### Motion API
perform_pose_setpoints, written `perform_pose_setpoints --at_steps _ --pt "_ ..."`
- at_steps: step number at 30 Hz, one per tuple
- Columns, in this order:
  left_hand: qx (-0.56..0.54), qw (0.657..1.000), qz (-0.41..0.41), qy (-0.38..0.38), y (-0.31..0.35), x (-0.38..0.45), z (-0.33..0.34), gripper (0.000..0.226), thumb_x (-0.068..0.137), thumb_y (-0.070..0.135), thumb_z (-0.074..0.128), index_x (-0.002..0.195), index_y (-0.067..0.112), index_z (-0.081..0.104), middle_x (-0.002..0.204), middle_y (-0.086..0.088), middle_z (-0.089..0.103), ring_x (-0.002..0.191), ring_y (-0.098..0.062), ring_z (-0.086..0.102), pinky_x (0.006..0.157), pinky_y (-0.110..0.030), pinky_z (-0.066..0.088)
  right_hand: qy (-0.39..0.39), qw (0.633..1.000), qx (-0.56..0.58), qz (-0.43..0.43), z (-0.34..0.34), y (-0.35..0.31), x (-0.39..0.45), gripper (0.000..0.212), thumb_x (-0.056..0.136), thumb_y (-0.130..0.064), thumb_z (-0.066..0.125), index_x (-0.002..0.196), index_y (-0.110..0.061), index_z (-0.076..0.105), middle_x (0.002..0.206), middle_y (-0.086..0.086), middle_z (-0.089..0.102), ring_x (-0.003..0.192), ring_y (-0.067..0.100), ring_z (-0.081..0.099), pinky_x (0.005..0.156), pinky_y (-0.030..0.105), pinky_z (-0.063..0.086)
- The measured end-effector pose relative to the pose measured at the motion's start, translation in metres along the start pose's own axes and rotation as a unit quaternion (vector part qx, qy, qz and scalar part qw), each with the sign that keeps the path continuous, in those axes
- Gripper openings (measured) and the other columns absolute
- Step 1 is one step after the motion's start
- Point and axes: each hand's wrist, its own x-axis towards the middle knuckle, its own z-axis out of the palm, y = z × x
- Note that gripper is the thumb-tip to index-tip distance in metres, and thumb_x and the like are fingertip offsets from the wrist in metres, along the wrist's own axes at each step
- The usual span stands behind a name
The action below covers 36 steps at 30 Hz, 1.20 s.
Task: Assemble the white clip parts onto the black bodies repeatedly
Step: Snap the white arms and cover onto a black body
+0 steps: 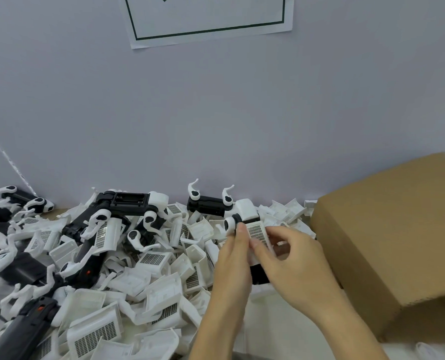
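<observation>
My left hand (pixel 233 266) and my right hand (pixel 291 263) hold one black body (pixel 259 275) between them, lower centre right. A white grille part (pixel 257 231) sits on its far end, pinched by my right fingers. A white clip (pixel 229 224) with a black round pivot sticks out at the top left, under my left fingertips. Most of the black body is hidden by both hands. Loose white parts (pixel 154 259) lie in a big heap to the left.
Several black bodies with white clips (pixel 130 201) lie on the heap at the left and along the wall; one (pixel 211 203) stands behind my hands. A brown cardboard box (pixel 387 229) fills the right side. A paper sign (pixel 208 19) hangs on the wall.
</observation>
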Motion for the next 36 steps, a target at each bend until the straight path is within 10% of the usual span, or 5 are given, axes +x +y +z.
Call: perform_pose_setpoints --at_steps 5,10,20,33,36 --pt "-0.058 0.998 -0.029 -0.013 0.003 0.000 -0.001 0.049 0.106 0.048 0.039 0.094 0.026 0.082 0.103 -0.007 0.077 0.093 -0.027 0.071 0.081 -0.034 0.052 0.056 0.991 -0.124 -0.012 0.013 -0.006 -0.005 0.031 0.084 -0.063 0.059 0.082 -0.032 0.062 0.084 -0.011 0.060 0.081 0.008 0.058 0.072 0.034 0.052" --pt "-0.086 0.995 -0.045 -0.014 0.005 0.001 -0.005 0.040 0.105 0.033 0.048 0.109 0.002 0.072 0.093 -0.017 0.077 0.068 -0.024 0.072 0.055 -0.026 0.054 0.027 0.999 -0.001 0.017 0.002 -0.006 -0.005 0.027 0.084 -0.045 0.074 0.069 -0.023 0.072 0.065 -0.011 0.071 0.062 0.010 0.066 0.061 0.034 0.054" --pt "-0.166 0.981 -0.083 -0.048 0.011 -0.005 -0.015 0.057 0.076 0.019 0.073 0.126 -0.005 0.063 0.128 -0.033 0.063 0.124 -0.048 0.059 0.107 -0.065 0.044 -0.097 0.992 0.081 0.027 -0.021 -0.006 -0.005 0.009 0.085 -0.020 0.078 0.085 -0.028 0.080 0.081 -0.010 0.078 0.078 0.008 0.074 0.071 0.030 0.059" --pt "-0.212 0.974 -0.033 -0.076 0.016 -0.006 -0.011 0.041 0.080 0.017 0.065 0.114 -0.005 0.069 0.112 -0.028 0.072 0.099 -0.040 0.073 0.077 -0.044 0.063 -0.092 0.988 0.123 -0.008 -0.021 -0.003 -0.002 0.015 0.084 -0.021 0.080 0.089 -0.035 0.080 0.077 -0.007 0.077 0.067 0.008 0.072 0.053 0.020 0.053" --pt "-0.130 0.988 -0.026 -0.074 0.017 -0.006 -0.013 0.028 0.086 0.015 0.067 0.109 0.000 0.073 0.110 -0.022 0.074 0.104 -0.040 0.072 0.087 -0.049 0.060 -0.152 0.969 0.190 0.052 -0.037 0.006 0.000 0.025 0.076 -0.030 0.082 0.100 -0.031 0.081 0.093 0.004 0.079 0.084 0.025 0.075 0.078 0.051 0.062"
